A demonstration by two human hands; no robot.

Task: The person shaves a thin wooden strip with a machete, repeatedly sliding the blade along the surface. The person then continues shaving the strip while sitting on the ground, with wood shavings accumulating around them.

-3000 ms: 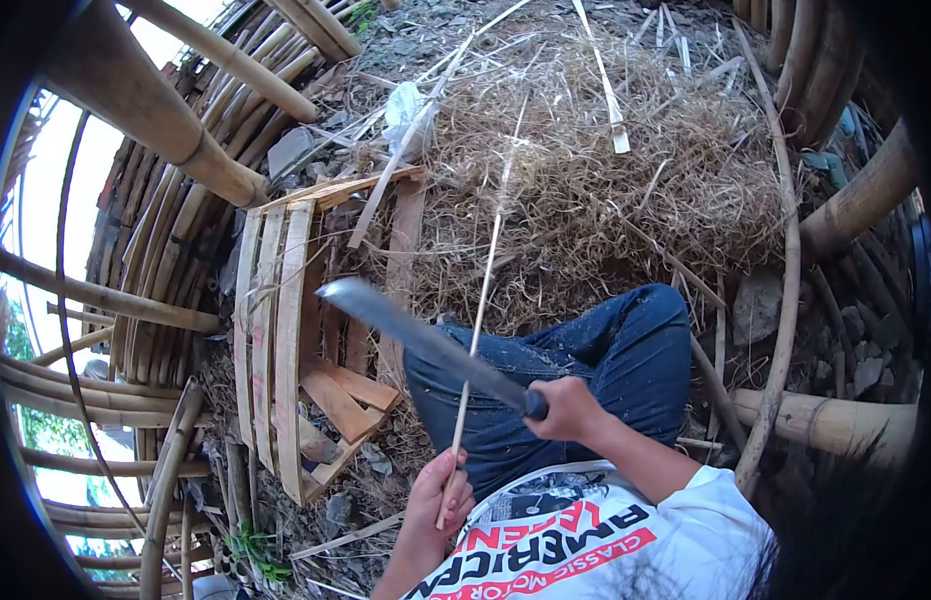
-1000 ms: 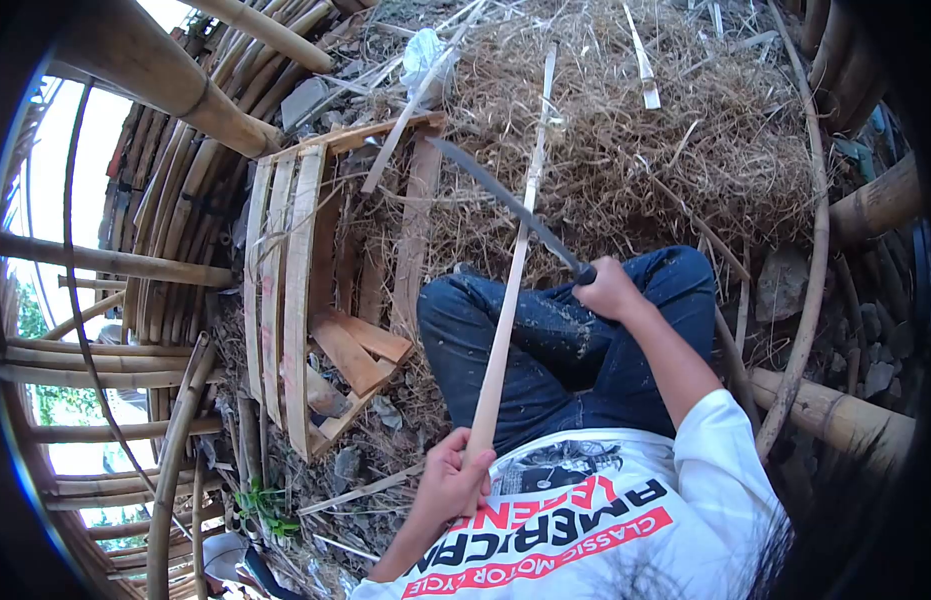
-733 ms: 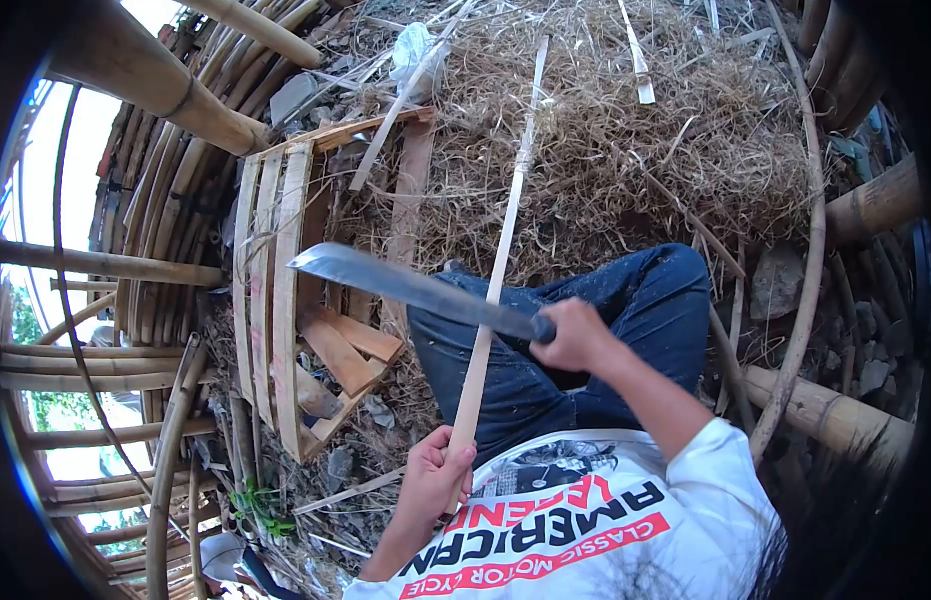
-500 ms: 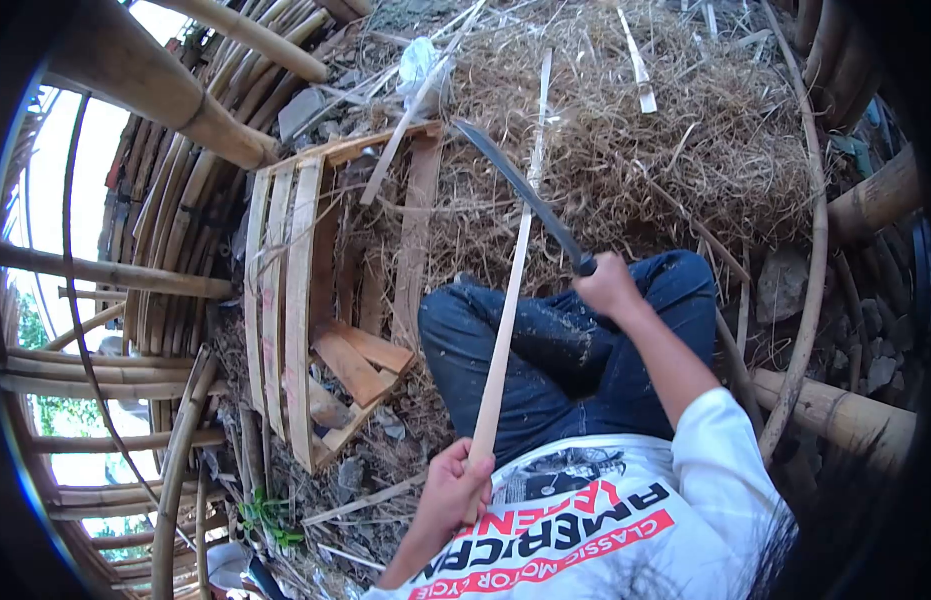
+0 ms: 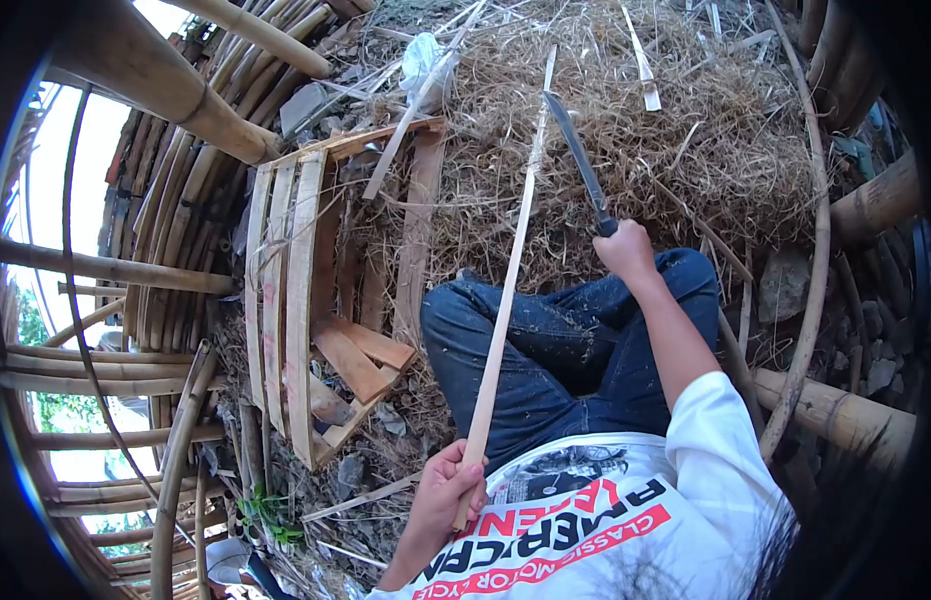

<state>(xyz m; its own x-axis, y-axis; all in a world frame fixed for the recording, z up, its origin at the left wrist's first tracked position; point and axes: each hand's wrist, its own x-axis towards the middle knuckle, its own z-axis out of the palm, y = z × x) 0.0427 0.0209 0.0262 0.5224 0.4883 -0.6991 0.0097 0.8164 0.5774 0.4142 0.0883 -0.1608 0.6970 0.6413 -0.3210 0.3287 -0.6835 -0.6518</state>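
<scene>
My left hand (image 5: 453, 492), low in the view by my shirt, is closed around the near end of a long pale bamboo strip (image 5: 507, 290). The strip runs up and away over my jeans (image 5: 575, 330), its far end lying over the dry shavings (image 5: 645, 170). In my right hand (image 5: 625, 248), above my knee, is the dark handle of a long machete (image 5: 581, 165). Its blade points up and slightly left, with the tip close to the far part of the strip. The blade's lower part stands apart from the strip.
To the left, a slatted wooden crate (image 5: 307, 300) lies on its side. Bamboo poles (image 5: 115, 270) form a wall beyond it. A curved pole (image 5: 815, 240) and a stone (image 5: 783, 285) are at the right. A plastic bag (image 5: 421, 62) lies at the top.
My right hand has moved up and slightly right, and the machete has swung to a more upright angle, its tip shifting right and away from crossing the strip. The strip has shifted slightly.
</scene>
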